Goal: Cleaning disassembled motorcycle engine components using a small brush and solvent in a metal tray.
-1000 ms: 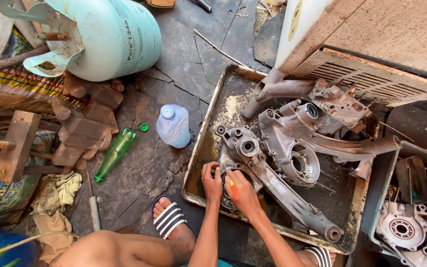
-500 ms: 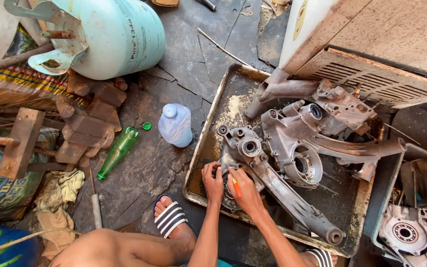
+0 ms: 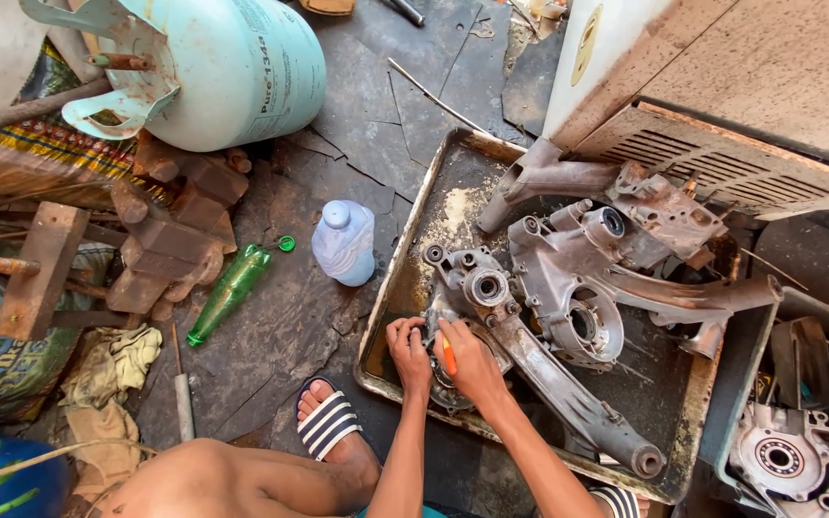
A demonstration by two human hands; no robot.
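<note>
Head view, looking straight down on cluttered dark workshop floor, pale green gas cylinder (image 3: 208,67) lying top left, rusty metal tray (image 3: 390,288) centre-right, loaded with grimy aluminium engine casings (image 3: 578,278) and long swingarm-type casting (image 3: 568,393) running toward lower right corner of tray. Compared with half a second back and a full second back: almost nothing moved, only slight head shift, both hands parked on same near-left spot of tray, same grip; reads as steady scrubbing or picking at one part, not a change of step. Clear plastic water bottle (image 3: 343,242) standing just left of tray, green glass bottle (image 3: 227,293) lying further left, its green cap (image 3: 286,244) loose beside. Striped sandal (image 3: 326,422) on foot touching near tray edge. Left hand (image 3: 408,353) curled, fingers pressed together down on small round casing part (image 3: 453,369) at tray's near-left corner. Right hand (image 3: 472,363) fingers pinching orange-handled tool (image 3: 447,353), tip hidden between hands, kind of tool unclear
</note>
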